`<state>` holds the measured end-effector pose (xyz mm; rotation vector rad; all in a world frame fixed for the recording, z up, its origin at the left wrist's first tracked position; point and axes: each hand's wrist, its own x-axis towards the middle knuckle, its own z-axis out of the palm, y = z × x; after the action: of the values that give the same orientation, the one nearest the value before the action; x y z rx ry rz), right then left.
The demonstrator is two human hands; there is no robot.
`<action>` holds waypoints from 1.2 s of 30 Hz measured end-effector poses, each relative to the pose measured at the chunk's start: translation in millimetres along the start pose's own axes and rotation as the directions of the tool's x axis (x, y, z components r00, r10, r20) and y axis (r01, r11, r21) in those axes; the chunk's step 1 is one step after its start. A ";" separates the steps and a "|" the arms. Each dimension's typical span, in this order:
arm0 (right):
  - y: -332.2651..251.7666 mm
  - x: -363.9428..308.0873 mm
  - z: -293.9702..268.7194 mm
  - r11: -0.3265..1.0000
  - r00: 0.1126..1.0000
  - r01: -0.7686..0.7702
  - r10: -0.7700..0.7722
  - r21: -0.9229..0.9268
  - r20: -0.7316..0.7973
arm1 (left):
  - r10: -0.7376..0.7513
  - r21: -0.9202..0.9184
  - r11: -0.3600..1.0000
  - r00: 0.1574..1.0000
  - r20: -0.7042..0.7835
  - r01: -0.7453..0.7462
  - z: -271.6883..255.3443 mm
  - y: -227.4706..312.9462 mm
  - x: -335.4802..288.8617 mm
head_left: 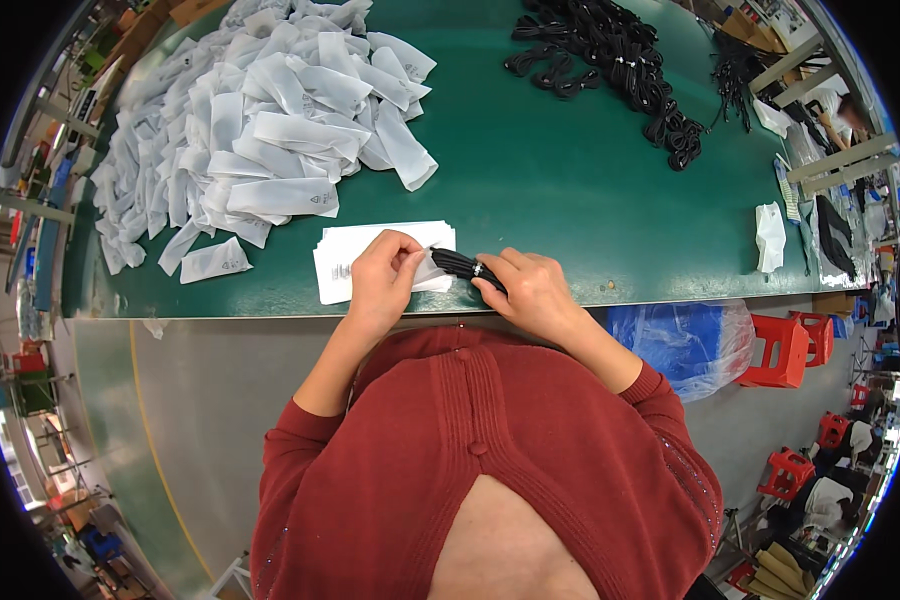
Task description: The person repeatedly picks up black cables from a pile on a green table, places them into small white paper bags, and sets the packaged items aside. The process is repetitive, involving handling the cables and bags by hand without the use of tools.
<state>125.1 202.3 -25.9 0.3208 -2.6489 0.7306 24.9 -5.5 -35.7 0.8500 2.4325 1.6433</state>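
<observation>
"What takes up most room?"
"The green table (pixel 530 195). Then the heap of pale pouches (pixel 280 110) at upper left, the black cables (pixel 635 85) at upper right, and a flat white stack (pixel 338 248) at centre."
"And the hands?"
"Right hand (pixel 532 288), right of centre: curled snugly round a black cable bundle (pixel 454 264). Left hand (pixel 384 280): thumb and forefinger pinching a white pouch (pixel 427 262) by its edge."
"Is the bundle's tip inside?"
"It's at the pouch; I can't tell."
</observation>
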 end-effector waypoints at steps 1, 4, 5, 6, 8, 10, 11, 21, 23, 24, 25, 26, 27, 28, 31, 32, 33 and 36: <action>2.5 0.3 -1.0 1.000 0.999 0.007 -0.008 0.017 0.032 | 0.031 -0.024 0.999 0.999 -0.019 -0.031 0.1 0.1 0.1; 2.5 6.9 -7.9 0.859 0.918 -0.353 0.241 0.370 0.315 | 0.160 -0.044 0.986 0.985 0.057 -0.158 -0.6 2.9 -0.6; 2.5 9.6 -10.0 0.701 0.830 -0.530 0.313 0.478 0.462 | 0.250 0.017 0.967 0.964 0.087 -0.252 -2.5 6.7 0.4; 6.6 11.0 -8.6 0.531 0.758 -0.645 0.352 0.549 0.550 | 0.337 0.072 0.935 0.933 0.125 -0.348 -5.4 12.8 3.1; 15.8 12.2 -4.2 0.130 0.595 -0.795 0.352 0.592 0.722 | 0.423 0.129 0.884 0.887 0.186 -0.448 -8.1 21.1 6.5; 9.1 15.5 -5.6 0.170 0.636 -0.758 0.402 0.629 0.658 | 0.429 0.150 0.873 0.877 0.219 -0.464 -8.3 26.4 8.2; 4.5 16.7 -4.8 0.191 0.655 -0.739 0.426 0.646 0.624 | 0.406 0.168 0.884 0.895 0.185 -0.436 -8.9 27.3 9.7; -5.2 42.5 6.4 0.659 0.916 -0.035 0.322 0.751 -0.239 | 0.169 -0.184 0.971 0.984 0.062 -0.155 -19.7 39.5 43.8; -3.2 53.6 3.7 0.769 0.905 0.126 0.171 0.627 -0.391 | 0.102 -0.404 0.913 0.991 0.091 -0.057 -22.7 38.7 51.6; -6.0 59.0 -1.8 0.782 0.919 0.128 0.137 0.610 -0.369 | 0.093 -0.497 0.867 0.992 0.089 -0.037 -21.3 36.6 55.8; -8.4 63.0 -3.9 0.804 0.932 0.119 0.112 0.583 -0.345 | 0.083 -0.584 0.812 0.993 0.088 -0.016 -20.7 36.1 59.8; -11.2 66.8 -4.9 0.825 0.944 0.110 0.088 0.554 -0.319 | 0.042 -0.701 0.709 0.988 0.149 0.076 -21.5 38.0 63.3; -10.8 70.6 -7.1 0.851 0.952 0.102 0.068 0.516 -0.299 | 0.049 -0.716 0.694 0.988 0.145 0.071 -20.1 38.8 68.4; -1.6 74.3 -2.4 0.901 0.941 0.186 -0.049 0.391 -0.334 | 0.056 -0.731 0.679 0.988 0.142 0.067 -18.2 38.3 72.2; 1.5 84.4 -1.2 0.778 0.953 0.190 -0.001 0.598 -0.303 | 0.033 -0.703 0.711 0.997 0.075 0.029 -28.2 31.7 91.5; 4.5 91.3 -6.2 0.770 0.950 0.164 0.045 0.616 -0.310 | 0.032 -0.708 0.707 0.999 0.023 -0.007 -39.0 28.1 102.1; 8.7 99.3 -12.9 0.759 0.945 0.138 0.092 0.636 -0.314 | -0.087 -0.638 0.769 0.995 -0.051 0.035 -57.0 16.7 114.1; 47.9 122.0 -27.5 0.900 0.929 0.041 0.125 0.435 -0.348 | 0.155 -0.089 0.975 0.906 -0.393 -0.206 -105.8 -5.1 149.0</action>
<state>7.9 242.8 24.6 0.2137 -2.1250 1.2682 -141.3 -22.0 38.6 0.8207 2.5092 2.1968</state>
